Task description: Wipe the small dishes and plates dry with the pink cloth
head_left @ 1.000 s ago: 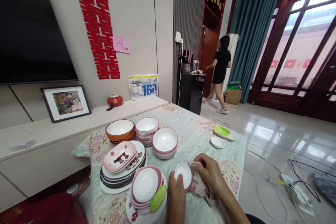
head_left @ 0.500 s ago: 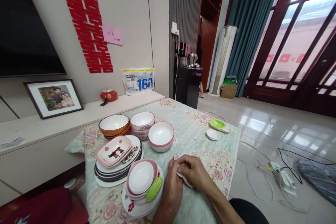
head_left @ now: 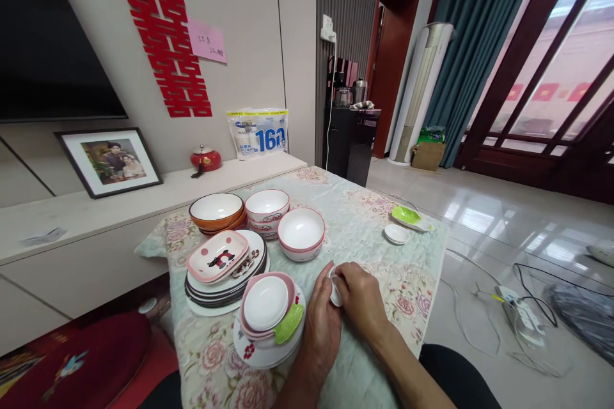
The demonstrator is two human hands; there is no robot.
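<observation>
Above the near part of the table, my left hand (head_left: 322, 323) and my right hand (head_left: 359, 297) meet around a small white dish (head_left: 336, 296). My left palm and fingers support it from the left; the curled right fingers grip it and hide most of it. Just left of my left hand is a stack with a white bowl (head_left: 265, 302), a pink dish and a green leaf-shaped dish (head_left: 290, 324) on a flowered white plate (head_left: 259, 359). Beyond my hands stands a red-rimmed white bowl (head_left: 301, 234). A small white saucer (head_left: 396, 234) lies farther right.
Orange bowls (head_left: 217, 211), more red-rimmed bowls (head_left: 267, 206) and a pink patterned dish (head_left: 218, 257) on dark-rimmed plates crowd the left. A green-and-white dish (head_left: 407, 215) lies near the right edge of the flowered tablecloth (head_left: 355, 211). Cables and a power strip (head_left: 520, 316) are on the floor.
The view has tilted down and turned slightly left. My right fingers have shifted on the dish, and more of its white surface shows between my hands. The stacked dishware has not moved.
</observation>
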